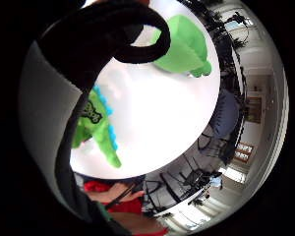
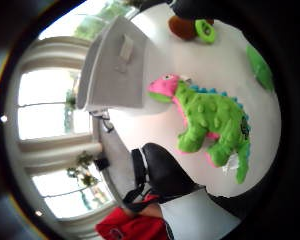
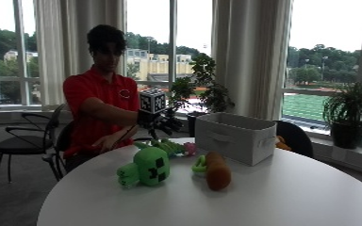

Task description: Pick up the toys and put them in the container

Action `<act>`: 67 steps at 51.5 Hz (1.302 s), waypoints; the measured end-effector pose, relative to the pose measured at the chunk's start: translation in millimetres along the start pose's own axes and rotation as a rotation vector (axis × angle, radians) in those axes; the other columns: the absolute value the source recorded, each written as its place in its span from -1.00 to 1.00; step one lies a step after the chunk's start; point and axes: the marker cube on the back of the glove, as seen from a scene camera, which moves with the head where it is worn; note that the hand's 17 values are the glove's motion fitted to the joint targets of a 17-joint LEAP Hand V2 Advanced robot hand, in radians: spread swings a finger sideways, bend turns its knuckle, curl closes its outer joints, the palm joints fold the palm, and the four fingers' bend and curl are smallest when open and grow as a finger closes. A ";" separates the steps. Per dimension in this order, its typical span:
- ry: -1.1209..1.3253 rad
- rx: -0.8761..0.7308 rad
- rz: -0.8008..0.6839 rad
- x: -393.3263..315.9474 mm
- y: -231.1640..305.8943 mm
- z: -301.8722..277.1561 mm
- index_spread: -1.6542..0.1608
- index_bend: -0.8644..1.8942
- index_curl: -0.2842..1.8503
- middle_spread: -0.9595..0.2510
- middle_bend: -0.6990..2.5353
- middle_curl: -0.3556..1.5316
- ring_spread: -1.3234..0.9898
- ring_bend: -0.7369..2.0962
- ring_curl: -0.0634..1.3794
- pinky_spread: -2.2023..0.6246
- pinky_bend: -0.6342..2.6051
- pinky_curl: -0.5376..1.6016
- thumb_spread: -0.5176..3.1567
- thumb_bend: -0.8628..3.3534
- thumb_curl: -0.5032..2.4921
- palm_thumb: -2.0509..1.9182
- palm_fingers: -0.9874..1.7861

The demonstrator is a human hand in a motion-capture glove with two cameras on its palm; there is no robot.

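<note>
Toys lie on the round white worktop [image 3: 281,197]: a bumpy plush green dinosaur [image 2: 215,117] with a pink snout, a blocky green plush [image 3: 146,168] near it, and a brown kiwi-shaped plush [image 3: 217,175] to the right. The grey fabric container [image 3: 236,136] stands behind them. The gloved right hand [image 3: 163,121] hovers above the dinosaur, fingers relaxed, holding nothing.

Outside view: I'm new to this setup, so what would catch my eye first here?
The blocky green plush sits at the white table's near edge, with the brown toy beside it. The gloved right hand hovers over the green dinosaur, which lies beside the white fabric container.
</note>
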 end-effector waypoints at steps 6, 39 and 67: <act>0.032 -0.087 -0.078 12.0 -4.0 21.1 0.40 -0.30 -0.53 0.30 -0.46 -0.36 -0.05 -0.28 -0.65 0.59 -0.12 -0.15 -0.13 -0.60 -0.50 0.03 -0.24; 0.135 -0.293 -0.169 -6.1 -3.8 95.5 0.43 -0.35 -0.67 0.43 -0.43 -0.33 0.05 -0.06 -0.47 0.53 0.16 -0.08 -0.14 -0.59 -0.45 0.07 -0.33; 0.009 0.025 -0.124 -5.0 -27.5 72.1 0.26 -0.13 -0.56 -0.17 -0.09 -0.01 -0.27 0.35 -0.14 0.29 0.13 -0.06 -0.41 -0.48 -0.20 0.41 0.53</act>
